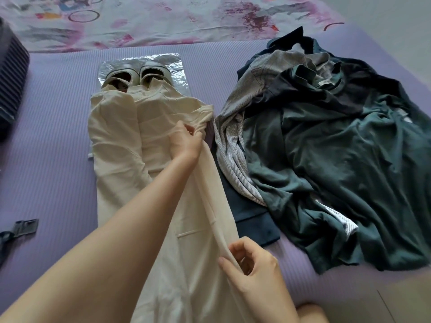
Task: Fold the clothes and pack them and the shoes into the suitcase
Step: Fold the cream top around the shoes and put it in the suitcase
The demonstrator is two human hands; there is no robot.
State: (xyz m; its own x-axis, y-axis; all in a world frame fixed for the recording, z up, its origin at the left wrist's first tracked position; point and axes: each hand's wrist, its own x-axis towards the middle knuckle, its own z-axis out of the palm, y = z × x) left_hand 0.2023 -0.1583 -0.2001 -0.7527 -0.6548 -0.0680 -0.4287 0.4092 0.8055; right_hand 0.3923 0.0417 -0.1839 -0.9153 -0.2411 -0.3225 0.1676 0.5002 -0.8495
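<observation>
- Home interior, probably a bedroom.
- Indicated by lilac ribbed mat (pixel 58 136) adjoining a floral printed sheet (pixel 163 19).
- Indicated by cream garment (pixel 116 136) and loose heap of everyday clothes (pixel 326 148) on the mat.
- Indicated by shoes (pixel 150 67) on plastic bag (pixel 172 66), dark suitcase (pixel 11 78) at left edge.

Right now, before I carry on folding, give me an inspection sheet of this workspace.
Surface: purple ribbed mat, bearing everything.
Job's things: cream garment laid flat, one sleeve folded in; pair of shoes at its collar, on a silver bag; pile of dark clothes to the right, unfolded; suitcase at the left edge.
Clutter: buckled strap, near left.
Hands: left hand grips the garment's right edge; right hand pinches that edge nearer.
Cables: nothing seen.
Surroundings: floral sheet beyond the mat.
</observation>
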